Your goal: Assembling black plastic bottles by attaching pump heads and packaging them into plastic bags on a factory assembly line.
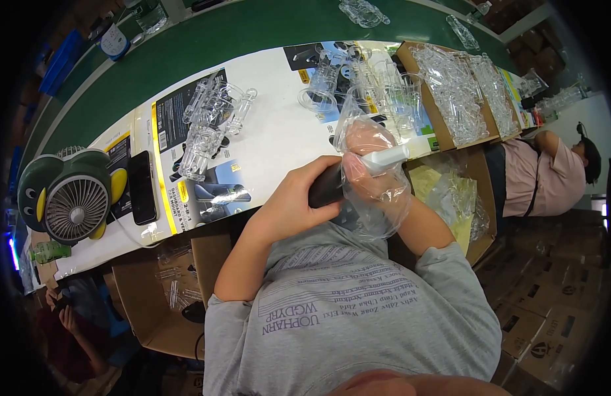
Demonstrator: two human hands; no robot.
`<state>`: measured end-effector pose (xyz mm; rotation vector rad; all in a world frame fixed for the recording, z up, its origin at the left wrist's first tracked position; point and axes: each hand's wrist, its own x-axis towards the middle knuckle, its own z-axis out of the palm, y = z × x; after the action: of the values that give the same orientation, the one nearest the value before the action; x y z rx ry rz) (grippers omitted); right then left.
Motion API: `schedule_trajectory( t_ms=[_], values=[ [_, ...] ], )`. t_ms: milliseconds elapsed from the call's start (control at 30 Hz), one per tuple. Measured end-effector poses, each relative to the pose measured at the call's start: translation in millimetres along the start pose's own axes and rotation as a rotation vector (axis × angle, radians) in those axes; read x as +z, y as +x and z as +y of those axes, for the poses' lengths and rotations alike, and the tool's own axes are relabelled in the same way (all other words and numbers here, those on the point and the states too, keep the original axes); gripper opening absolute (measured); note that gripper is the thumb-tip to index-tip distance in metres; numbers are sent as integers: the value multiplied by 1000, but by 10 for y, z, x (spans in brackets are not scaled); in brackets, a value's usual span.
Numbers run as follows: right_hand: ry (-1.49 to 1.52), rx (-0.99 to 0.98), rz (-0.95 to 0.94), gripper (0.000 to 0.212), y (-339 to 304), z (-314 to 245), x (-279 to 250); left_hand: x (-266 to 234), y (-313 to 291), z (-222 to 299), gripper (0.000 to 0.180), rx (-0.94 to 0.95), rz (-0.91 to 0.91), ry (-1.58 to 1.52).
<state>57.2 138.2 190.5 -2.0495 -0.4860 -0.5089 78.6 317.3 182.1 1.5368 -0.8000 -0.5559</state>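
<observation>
Close to my chest, at the table's front edge, my left hand (302,191) is closed round a black handle-like piece (328,185). A white blunt-ended part (386,159) sticks out to the right beside it; whether the two are one object I cannot tell. My right hand (371,142) is closed on a clear plastic bag (378,221), which covers part of the fingers and hangs below them. On the table beyond my right hand stand several clear plastic parts (401,99). Another cluster of clear parts (213,125) lies to the left.
Clear pieces fill a cardboard tray (444,92) at the right. A fan (74,204) and a phone (143,188) sit at the left. Open cartons (157,317) stand below the table edge. Another person (546,171) is at the far right.
</observation>
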Motion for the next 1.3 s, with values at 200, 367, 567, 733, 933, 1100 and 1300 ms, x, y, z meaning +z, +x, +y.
schedule_trajectory(
  t_ms=[200,367,567,733,933,1100,1300],
  values=[
    [399,307,163,22,-117,-58,147,58,-23,-55,61,116,103,243],
    [107,96,102,20,-62,33,104,119,-18,-81,62,149,214,303],
    [79,86,76,19,-53,53,87,149,10,-103,62,250,299,404],
    [37,-119,216,22,-108,349,188,178,37,-105,61,258,342,468],
    [483,421,-140,30,23,207,34,140,18,-132,61,176,467,560],
    [538,534,-206,48,5,189,-123,105,-19,-128,59,99,530,504],
    [652,541,-232,68,-29,254,-137,84,-16,-66,51,-98,400,230]
  ],
)
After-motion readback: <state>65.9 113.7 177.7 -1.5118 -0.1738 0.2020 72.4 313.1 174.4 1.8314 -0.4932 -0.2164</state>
